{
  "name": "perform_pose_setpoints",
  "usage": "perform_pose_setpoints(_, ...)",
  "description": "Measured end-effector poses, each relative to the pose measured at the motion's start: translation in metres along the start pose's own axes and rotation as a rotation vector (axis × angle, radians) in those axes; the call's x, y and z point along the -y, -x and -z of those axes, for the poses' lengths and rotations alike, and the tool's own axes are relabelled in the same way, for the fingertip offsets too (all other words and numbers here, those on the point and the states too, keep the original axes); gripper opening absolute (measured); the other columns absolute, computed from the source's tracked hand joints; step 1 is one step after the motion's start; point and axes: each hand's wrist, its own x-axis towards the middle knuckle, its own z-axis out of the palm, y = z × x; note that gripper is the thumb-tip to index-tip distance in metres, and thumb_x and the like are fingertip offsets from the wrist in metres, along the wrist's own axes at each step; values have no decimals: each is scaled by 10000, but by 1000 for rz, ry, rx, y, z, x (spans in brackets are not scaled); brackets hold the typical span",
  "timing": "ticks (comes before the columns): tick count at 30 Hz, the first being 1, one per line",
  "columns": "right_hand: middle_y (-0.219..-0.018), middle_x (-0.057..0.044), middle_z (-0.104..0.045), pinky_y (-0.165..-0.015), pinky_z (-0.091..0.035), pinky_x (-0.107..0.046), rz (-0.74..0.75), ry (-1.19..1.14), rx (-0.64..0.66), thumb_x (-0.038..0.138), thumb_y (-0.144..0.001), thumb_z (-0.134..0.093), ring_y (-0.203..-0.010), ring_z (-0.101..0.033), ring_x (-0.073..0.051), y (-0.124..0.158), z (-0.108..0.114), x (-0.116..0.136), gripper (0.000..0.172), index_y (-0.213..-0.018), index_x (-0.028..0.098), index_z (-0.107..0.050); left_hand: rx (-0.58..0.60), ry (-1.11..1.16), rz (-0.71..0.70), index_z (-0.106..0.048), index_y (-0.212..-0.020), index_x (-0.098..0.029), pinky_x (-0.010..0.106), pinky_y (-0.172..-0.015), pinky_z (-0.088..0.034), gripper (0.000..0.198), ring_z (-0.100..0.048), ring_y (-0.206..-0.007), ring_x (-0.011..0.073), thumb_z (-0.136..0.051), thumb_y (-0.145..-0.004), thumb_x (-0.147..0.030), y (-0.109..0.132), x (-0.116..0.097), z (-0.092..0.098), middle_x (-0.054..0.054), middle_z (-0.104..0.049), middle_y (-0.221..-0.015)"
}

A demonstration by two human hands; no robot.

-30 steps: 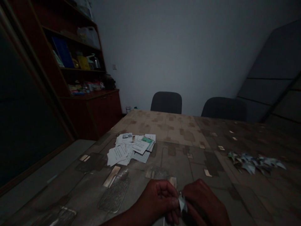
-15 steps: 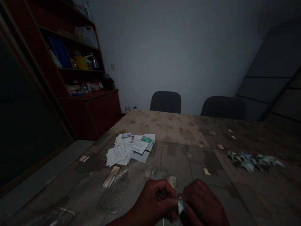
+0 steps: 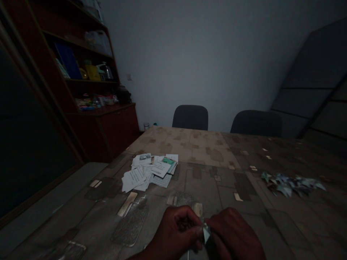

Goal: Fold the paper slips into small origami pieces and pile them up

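Note:
A small folded piece of pale paper is pinched between my two hands near the bottom of the view. My left hand holds its left side between thumb and curled fingers. On the other side my right hand grips the same piece, its fingers bent and partly hidden in shadow. Beyond my left hand lies a loose pile of printed paper pieces, one of them green. Several folded paper shapes lie in a cluster to the right.
The patterned tablecloth covers the large table. Two dark chairs stand at its far edge. A red-brown cabinet with shelves of household items stands at the left, beside a pale wall.
Both hands remain around the folded paper. The small piece and the right fingers have shifted slightly left and up. The camera view has moved a little.

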Motion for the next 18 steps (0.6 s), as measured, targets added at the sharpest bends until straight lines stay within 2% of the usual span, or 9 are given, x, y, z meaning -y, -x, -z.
perform_pose_setpoints(6,-671,-56,-675,-513,-421,-288,75,69,-18,151,-931,-460,-567,-558,-173,-7,3,2,168,-896,171,-623,34,23,-14,-597,-616,-137,196,-447,-444,102,-604,-439,129,-691,-644,-165,1,6,2,-8,-615,-476)
perform_pose_setpoints(13,-678,-53,-680,-545,-443,-285,102,52,-38,110,-915,-492,-587,-573,-169,-4,2,0,143,-906,164,-624,54,16,-19,-605,-607,-134,197,-459,-444,65,-606,-448,125,-663,-633,-124,2,1,1,-5,-619,-481)
perform_pose_setpoints(18,-726,-41,-672,-567,-480,-286,-43,-105,44,142,-932,-482,-642,-600,-176,0,0,0,135,-911,182,-610,54,-41,-81,-657,-643,-136,213,-505,-462,37,-626,-495,135,-681,-672,-135,3,-1,4,0,-644,-523)
